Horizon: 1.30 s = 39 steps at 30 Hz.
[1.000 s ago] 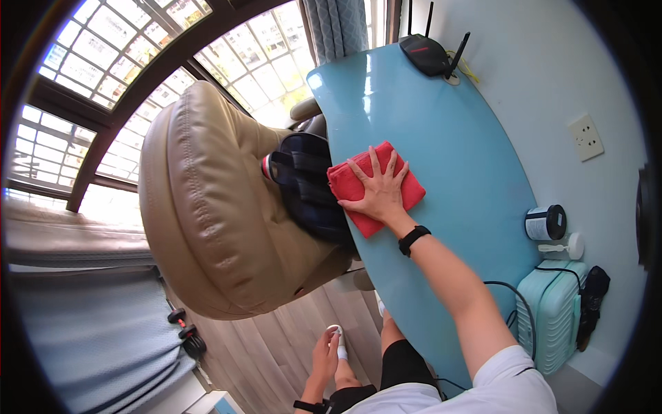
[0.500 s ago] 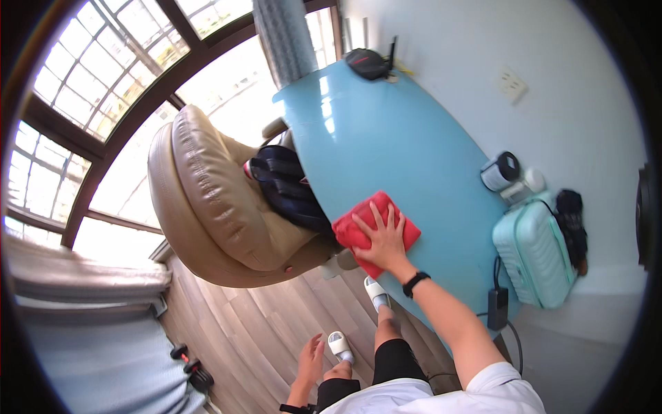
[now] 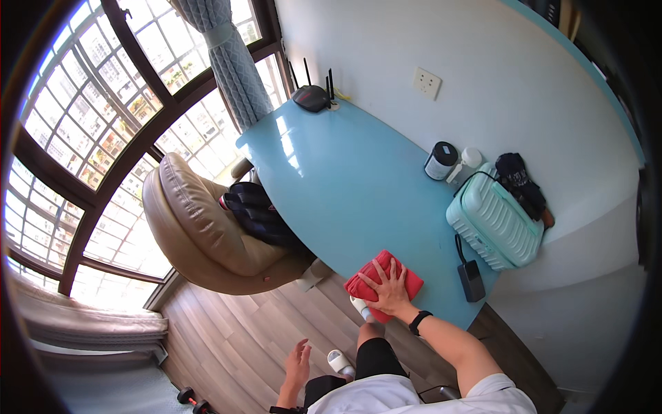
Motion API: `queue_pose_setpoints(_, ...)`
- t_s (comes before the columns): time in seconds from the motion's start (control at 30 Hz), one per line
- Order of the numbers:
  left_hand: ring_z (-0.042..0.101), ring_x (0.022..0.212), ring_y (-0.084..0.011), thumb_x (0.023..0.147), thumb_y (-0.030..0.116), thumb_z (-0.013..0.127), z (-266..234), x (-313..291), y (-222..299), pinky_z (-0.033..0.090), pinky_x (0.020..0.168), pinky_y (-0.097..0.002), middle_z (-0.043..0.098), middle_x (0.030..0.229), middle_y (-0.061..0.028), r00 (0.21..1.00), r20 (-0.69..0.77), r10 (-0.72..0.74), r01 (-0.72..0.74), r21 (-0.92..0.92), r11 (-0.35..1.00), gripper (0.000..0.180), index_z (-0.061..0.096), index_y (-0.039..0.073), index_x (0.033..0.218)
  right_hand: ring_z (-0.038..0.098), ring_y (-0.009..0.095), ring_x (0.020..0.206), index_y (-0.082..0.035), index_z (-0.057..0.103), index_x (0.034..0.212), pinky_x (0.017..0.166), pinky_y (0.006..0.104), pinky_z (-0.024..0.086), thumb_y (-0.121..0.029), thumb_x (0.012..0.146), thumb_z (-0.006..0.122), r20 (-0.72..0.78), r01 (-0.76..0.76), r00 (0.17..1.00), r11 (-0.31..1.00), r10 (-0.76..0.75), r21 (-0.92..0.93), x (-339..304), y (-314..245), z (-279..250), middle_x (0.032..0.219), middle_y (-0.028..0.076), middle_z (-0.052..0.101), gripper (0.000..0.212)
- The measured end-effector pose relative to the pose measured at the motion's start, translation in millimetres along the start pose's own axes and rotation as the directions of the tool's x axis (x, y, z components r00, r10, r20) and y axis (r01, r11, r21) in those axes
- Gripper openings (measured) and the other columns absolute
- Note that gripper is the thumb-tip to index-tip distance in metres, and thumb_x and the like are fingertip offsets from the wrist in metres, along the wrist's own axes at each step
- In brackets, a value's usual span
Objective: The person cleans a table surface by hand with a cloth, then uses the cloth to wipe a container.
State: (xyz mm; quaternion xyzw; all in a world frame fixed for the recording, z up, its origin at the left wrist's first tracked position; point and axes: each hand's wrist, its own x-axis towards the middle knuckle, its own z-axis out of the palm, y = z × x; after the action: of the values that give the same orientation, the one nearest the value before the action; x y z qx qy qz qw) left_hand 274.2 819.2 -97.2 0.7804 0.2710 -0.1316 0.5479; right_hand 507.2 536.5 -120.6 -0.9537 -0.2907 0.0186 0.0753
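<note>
A folded red cloth (image 3: 408,281) lies at the near left edge of the glossy blue desk (image 3: 358,186), partly overhanging it. My right hand (image 3: 388,286) rests flat on top of the cloth, its fingers spread and pressing down. A black band circles that wrist. Well left of the desk edge, my left hand (image 3: 298,362) hangs over the floor, empty, with its fingers loosely extended.
A tan leather chair (image 3: 207,234) with a dark bag (image 3: 258,214) on it stands against the desk's left side. A black router (image 3: 312,99) sits at the far end. Along the wall are two canisters (image 3: 441,161), a mint case (image 3: 496,221), a folded umbrella (image 3: 520,185) and a black power adapter (image 3: 472,279).
My right hand and the red cloth have slid along the desk's left edge toward its near end, away from the chair. The view has also shifted, showing more of the wall.
</note>
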Motion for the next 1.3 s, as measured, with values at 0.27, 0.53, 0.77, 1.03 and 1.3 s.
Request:
queue_pose_setpoints(0.27,0.066,0.104,-0.0238,0.108,0.036,0.046,37,39,19,0.051,0.095,-0.0367,0.071,0.117,-0.0157,0.994,0.044,-0.102,0.101,0.013,0.995,0.046,0.054,0.004,0.141,0.019,0.064,0.143,-0.039,0.039,0.156,0.106,0.0829,0.019,-0.065,0.075,0.072,0.005,0.055,0.998,0.995,-0.055,0.079,102,-44,10,0.167,0.017,0.018,0.091)
queue_pose_setpoints(0.53,0.066,0.109,-0.0232,0.108,0.03,0.048,44,96,67,0.049,0.097,-0.0348,0.07,0.119,-0.017,0.961,-0.105,-0.255,0.239,-0.145,0.96,0.044,0.054,0.0,0.14,0.018,0.062,0.145,-0.031,0.045,0.153,0.108,0.0827,0.017,-0.059,0.077,0.071,-0.175,0.081,0.983,0.985,-0.054,0.154,359,-114,39,0.165,0.02,0.024,0.085)
queue_pose_setpoints(0.77,0.068,0.099,-0.027,0.105,0.03,0.055,59,74,70,0.053,0.087,-0.0375,0.07,0.114,-0.0181,0.952,-0.223,-0.208,0.168,-0.187,0.968,0.04,0.061,0.003,0.135,0.017,0.055,0.149,-0.035,0.044,0.154,0.114,0.0772,0.013,-0.059,0.082,0.067,-0.171,0.083,0.984,0.988,-0.06,0.133,381,-132,42,0.167,0.014,0.024,0.08)
queue_pose_setpoints(1.03,0.068,0.104,-0.0288,0.105,0.031,0.055,56,21,34,0.053,0.09,-0.039,0.069,0.116,-0.0194,0.991,-0.114,-0.069,0.056,-0.113,0.992,0.042,0.059,0.003,0.137,0.023,0.051,0.148,-0.034,0.046,0.152,0.115,0.0729,0.017,-0.053,0.08,0.072,-0.203,0.068,0.978,0.99,-0.042,0.126,240,-92,25,0.162,0.014,0.032,0.079)
queue_pose_setpoints(1.3,0.068,0.108,-0.0265,0.106,0.029,0.056,10,-38,-40,0.053,0.092,-0.0377,0.069,0.12,-0.0205,0.996,-0.05,-0.08,0.071,-0.171,0.983,0.039,0.059,0.005,0.137,0.024,0.051,0.147,-0.038,0.045,0.153,0.116,0.0722,0.017,-0.056,0.08,0.071,-0.07,-0.069,0.995,0.995,0.074,0.066,-10,-5,-3,0.165,0.011,0.029,0.079)
